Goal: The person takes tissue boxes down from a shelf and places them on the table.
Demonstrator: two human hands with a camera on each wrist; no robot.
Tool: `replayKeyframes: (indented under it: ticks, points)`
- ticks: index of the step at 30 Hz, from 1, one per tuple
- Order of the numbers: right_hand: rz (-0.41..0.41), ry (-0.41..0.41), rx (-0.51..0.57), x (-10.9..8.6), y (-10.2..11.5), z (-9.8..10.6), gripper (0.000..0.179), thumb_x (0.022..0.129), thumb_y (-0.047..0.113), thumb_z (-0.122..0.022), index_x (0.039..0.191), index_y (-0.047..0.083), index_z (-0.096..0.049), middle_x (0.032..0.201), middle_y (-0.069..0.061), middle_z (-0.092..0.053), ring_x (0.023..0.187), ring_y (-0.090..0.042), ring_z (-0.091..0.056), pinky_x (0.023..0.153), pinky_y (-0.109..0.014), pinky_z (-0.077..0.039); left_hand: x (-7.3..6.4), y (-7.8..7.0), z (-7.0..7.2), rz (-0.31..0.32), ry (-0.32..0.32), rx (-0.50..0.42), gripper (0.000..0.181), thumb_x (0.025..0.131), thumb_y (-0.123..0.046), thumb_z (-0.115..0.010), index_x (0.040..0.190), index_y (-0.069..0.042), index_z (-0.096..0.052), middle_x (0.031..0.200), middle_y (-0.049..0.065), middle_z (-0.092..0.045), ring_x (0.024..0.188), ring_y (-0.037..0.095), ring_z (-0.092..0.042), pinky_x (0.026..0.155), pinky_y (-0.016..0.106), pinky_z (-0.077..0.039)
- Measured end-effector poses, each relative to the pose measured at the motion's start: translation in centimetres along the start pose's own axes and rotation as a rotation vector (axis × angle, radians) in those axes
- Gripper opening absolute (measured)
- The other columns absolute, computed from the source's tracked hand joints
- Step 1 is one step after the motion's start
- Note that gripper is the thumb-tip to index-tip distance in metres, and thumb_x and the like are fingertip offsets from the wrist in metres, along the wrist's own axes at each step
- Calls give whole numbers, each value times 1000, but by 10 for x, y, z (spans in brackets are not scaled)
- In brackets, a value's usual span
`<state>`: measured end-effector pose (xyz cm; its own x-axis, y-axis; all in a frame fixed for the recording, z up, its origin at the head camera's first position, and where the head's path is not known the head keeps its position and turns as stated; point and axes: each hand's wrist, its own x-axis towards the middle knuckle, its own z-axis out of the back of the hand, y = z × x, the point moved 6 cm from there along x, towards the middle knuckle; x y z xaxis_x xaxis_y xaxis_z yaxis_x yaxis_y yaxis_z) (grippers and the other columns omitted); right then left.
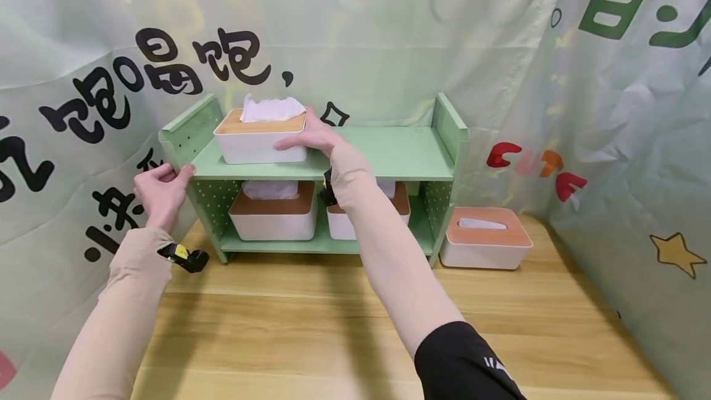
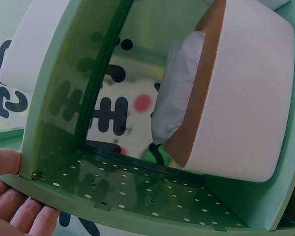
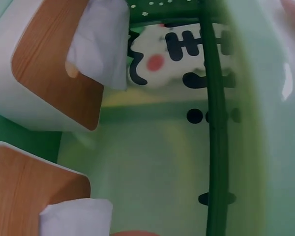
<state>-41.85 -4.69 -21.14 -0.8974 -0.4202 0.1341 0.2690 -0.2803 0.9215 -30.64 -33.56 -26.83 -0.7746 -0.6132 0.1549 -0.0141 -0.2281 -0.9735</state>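
The right hand (image 1: 313, 134) grips the top box (image 1: 252, 148) at its right end, thumb on the white front face and the other fingers bent behind, mostly hidden; the span between them is about the box's depth. This box sits on the upper board of the green shelf (image 1: 394, 147), near its left edge, tissue rising from the wooden lid. The left hand (image 1: 162, 193) pinches the front edge of the shelf's left side panel, thumb on the inner side and curled fingers (image 2: 27, 211) on the outer.

On the lower board, the left box (image 1: 272, 227) stands near the left edge; the middle box (image 1: 340, 225), partly hidden by the right forearm, stands nearer the right edge. A fourth box (image 1: 483, 255) lies on the wooden table (image 1: 266, 332), just beside the shelf's right front corner.

The shelf stands toward the table's back edge. Behind and at both sides hangs a pale printed cloth (image 1: 389, 85) with black characters, green ones at right, colourful letters and a yellow star (image 1: 676, 253).
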Motion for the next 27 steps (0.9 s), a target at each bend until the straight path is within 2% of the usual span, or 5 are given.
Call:
replayKeyframes:
  ticks: [5, 12, 14, 21, 27]
  points:
    - [-7, -9, -24, 4, -3, -4, 116, 73, 23, -87, 157, 11, -8, 153, -7, -39, 138, -18, -40, 122, -26, -27, 0, 2, 2, 1, -5, -6, 46, 89, -22, -75, 132, -7, -65, 58, -34, -54, 65, -13, -59, 63, 5, -47]
    - [18, -46, -20, 7, -5, 2, 103, 68, 19, -89, 148, 11, -24, 145, -7, -41, 130, -18, -43, 117, -26, -31, -1, 0, -1, -25, -2, -6, 46, 90, -22, -74, 132, -7, -65, 61, -34, -55, 66, -12, -60, 64, 5, -48]
    - [6, -47, -30, 6, -6, 3, 104, 67, 20, -89, 147, 11, -24, 145, -6, -39, 129, -17, -42, 116, -25, -32, -1, 0, -1, -23, -5, -5, 45, 90, -22, -74, 132, -7, -65, 61, -34, -55, 66, -12, -59, 64, 5, -48]
    - [-17, -52, -80, -1, -5, 6, 124, 65, 25, -91, 158, 10, -9, 160, -7, -25, 140, -17, -36, 122, -28, -27, 1, 0, -1, -26, -3, -9, 45, 89, -22, -75, 131, -7, -66, 60, -33, -56, 66, -11, -59, 63, 6, -47]
    - [-28, -39, -101, -6, -5, 7, 120, 66, 27, -89, 158, 11, -14, 164, -6, -19, 141, -18, -34, 123, -30, -27, 1, 0, -1, -14, -5, -15, 46, 89, -22, -75, 131, -7, -65, 59, -34, -55, 66, -12, -59, 63, 5, -47]
